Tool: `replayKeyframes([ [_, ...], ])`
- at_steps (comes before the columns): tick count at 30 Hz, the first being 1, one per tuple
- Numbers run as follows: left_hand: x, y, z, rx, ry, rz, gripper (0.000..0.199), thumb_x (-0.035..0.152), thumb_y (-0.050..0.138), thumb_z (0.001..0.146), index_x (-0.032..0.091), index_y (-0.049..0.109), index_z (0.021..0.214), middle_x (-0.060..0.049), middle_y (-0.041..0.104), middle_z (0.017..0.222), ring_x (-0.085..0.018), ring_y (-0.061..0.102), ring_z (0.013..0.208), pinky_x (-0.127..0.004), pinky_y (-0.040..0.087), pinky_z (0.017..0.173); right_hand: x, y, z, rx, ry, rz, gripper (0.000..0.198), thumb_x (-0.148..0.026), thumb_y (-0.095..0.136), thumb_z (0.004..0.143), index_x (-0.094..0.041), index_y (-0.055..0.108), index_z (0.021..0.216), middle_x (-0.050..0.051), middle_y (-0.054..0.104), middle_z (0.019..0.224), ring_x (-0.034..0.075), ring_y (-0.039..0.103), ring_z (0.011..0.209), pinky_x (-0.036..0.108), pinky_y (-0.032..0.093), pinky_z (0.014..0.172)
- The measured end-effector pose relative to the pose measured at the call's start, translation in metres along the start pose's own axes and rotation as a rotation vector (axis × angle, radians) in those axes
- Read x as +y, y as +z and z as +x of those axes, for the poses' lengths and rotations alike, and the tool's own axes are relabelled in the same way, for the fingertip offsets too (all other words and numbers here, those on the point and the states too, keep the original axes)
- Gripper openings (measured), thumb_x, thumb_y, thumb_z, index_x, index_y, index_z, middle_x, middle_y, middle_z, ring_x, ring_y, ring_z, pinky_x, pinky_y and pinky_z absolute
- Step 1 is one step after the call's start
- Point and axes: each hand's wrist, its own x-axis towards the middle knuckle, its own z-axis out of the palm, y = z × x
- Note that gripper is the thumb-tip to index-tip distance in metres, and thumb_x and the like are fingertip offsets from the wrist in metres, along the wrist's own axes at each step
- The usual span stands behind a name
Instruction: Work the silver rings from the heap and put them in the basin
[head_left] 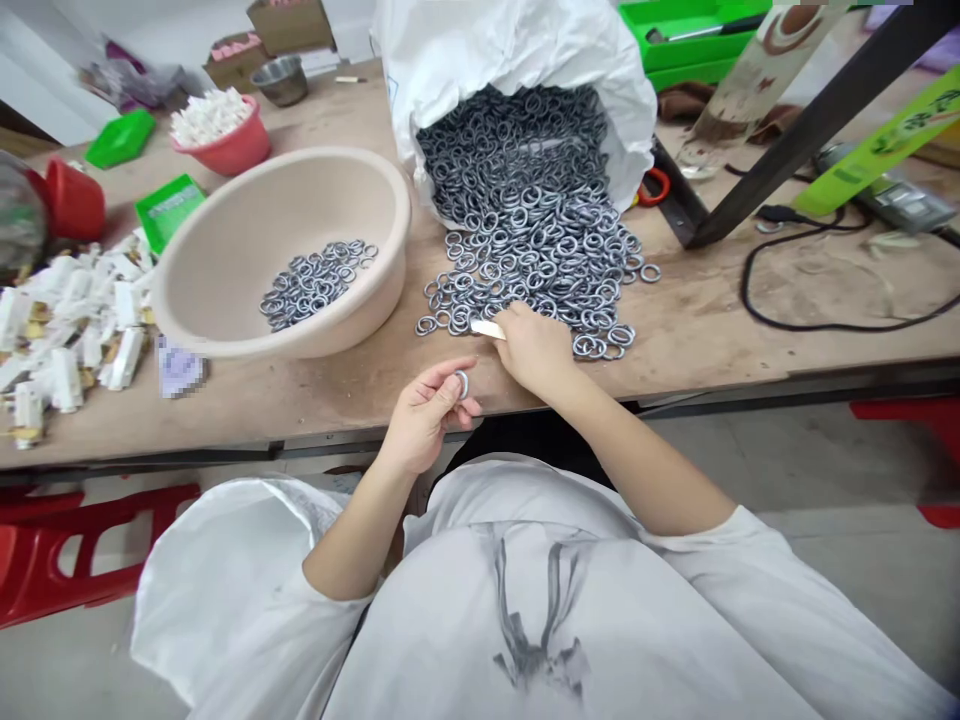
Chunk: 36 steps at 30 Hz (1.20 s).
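My left hand (435,410) pinches one grey metal ring (463,384) between thumb and fingers, just in front of the table edge. At the near side of a heap of grey rings (555,250), my right hand (536,345) is closed around a small white piece (487,329) that sticks out to the left; its kind I cannot make out. The right fingertips are hidden against the heap. Rings spill from the mouth of a white sack (517,45) lying on its side. To the left, a beige basin (281,170) holds a smaller pile of rings (319,285).
White plastic parts (67,320) lie heaped at the left, near a green tray (169,212). Behind the basin stands a pink bowl (232,150) of white pieces. A black metal frame (795,130) and a black cable (750,290) are at the right; a red stool (90,550) is below left.
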Motion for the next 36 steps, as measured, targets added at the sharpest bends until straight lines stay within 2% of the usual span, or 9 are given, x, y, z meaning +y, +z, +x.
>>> replayKeyframes([
  [2,0.004,-0.004,0.003,0.015,0.013,-0.006,0.047,0.04,0.08,0.074,0.017,0.065,0.113,-0.003,0.073,0.073,-0.01,0.063,0.056,-0.019,0.053,0.054,0.005,-0.005,-0.007,0.022,-0.026,0.126,0.024,-0.032,0.048,0.098,-0.018,0.066,0.1,0.011,0.065,0.105,0.024,0.062,0.086,0.032,0.034,0.066],
  [5,0.006,-0.001,0.007,0.01,0.002,-0.013,0.041,0.04,0.08,0.071,0.017,0.063,0.101,-0.004,0.072,0.082,-0.011,0.064,0.063,-0.021,0.054,0.053,0.011,-0.014,-0.021,-0.015,-0.128,0.358,0.022,-0.03,0.046,0.099,-0.018,0.063,0.089,0.007,0.065,0.094,0.019,0.058,0.085,0.029,0.035,0.072],
  [10,-0.006,0.013,0.012,-0.119,-0.017,0.117,0.045,0.056,0.074,0.075,0.016,0.054,0.074,0.005,0.049,0.06,-0.004,0.04,0.046,-0.015,0.032,0.039,0.005,-0.017,-0.034,-0.156,-0.222,0.631,0.026,-0.026,0.048,0.095,-0.019,0.054,0.072,0.0,0.059,0.076,0.013,0.051,0.071,0.026,0.033,0.067],
  [13,-0.012,0.02,0.011,-0.09,0.024,0.074,0.049,0.059,0.07,0.078,0.017,0.049,0.068,0.006,0.041,0.054,-0.003,0.03,0.042,-0.015,0.022,0.038,-0.002,-0.012,-0.04,-0.043,-0.164,0.734,0.029,-0.033,0.049,0.096,-0.019,0.054,0.071,0.0,0.058,0.072,0.013,0.05,0.068,0.026,0.033,0.065],
  [18,-0.011,0.029,0.003,0.044,0.064,-0.066,0.049,0.058,0.072,0.077,0.018,0.046,0.064,0.007,0.035,0.047,-0.004,0.027,0.039,-0.017,0.02,0.038,-0.008,-0.003,-0.05,0.141,-0.228,0.883,0.028,-0.044,0.071,0.083,-0.02,0.066,0.097,0.002,0.069,0.09,0.017,0.06,0.082,0.027,0.042,0.075],
  [22,-0.008,0.034,0.0,-0.003,0.017,-0.103,0.055,0.06,0.067,0.081,0.018,0.042,0.055,0.006,0.032,0.043,-0.005,0.026,0.037,-0.018,0.019,0.037,-0.005,0.0,-0.05,0.198,-0.197,0.894,0.031,-0.05,0.06,0.091,-0.019,0.066,0.089,0.001,0.064,0.076,0.015,0.056,0.071,0.027,0.04,0.068],
  [25,-0.005,0.034,-0.001,0.011,-0.065,-0.183,0.056,0.059,0.064,0.083,0.019,0.038,0.055,0.007,0.029,0.042,-0.005,0.023,0.036,-0.019,0.018,0.037,-0.004,0.001,-0.055,0.245,-0.261,0.798,0.043,-0.057,0.05,0.094,-0.018,0.062,0.082,0.001,0.058,0.071,0.014,0.05,0.066,0.027,0.035,0.064],
  [30,-0.003,0.037,-0.003,0.084,-0.123,-0.262,0.055,0.055,0.066,0.084,0.019,0.035,0.056,0.008,0.028,0.041,-0.004,0.023,0.034,-0.018,0.018,0.036,-0.008,0.0,-0.064,0.195,-0.368,0.613,0.049,-0.057,0.043,0.096,-0.019,0.05,0.066,0.0,0.049,0.064,0.012,0.042,0.06,0.028,0.027,0.059],
  [36,-0.002,0.039,-0.008,0.022,-0.111,-0.291,0.052,0.051,0.068,0.084,0.019,0.036,0.058,0.008,0.029,0.043,-0.004,0.023,0.034,-0.018,0.021,0.035,-0.008,-0.001,-0.062,0.168,-0.36,0.592,0.049,-0.057,0.043,0.096,-0.02,0.046,0.064,-0.001,0.047,0.062,0.011,0.038,0.057,0.028,0.024,0.058],
])
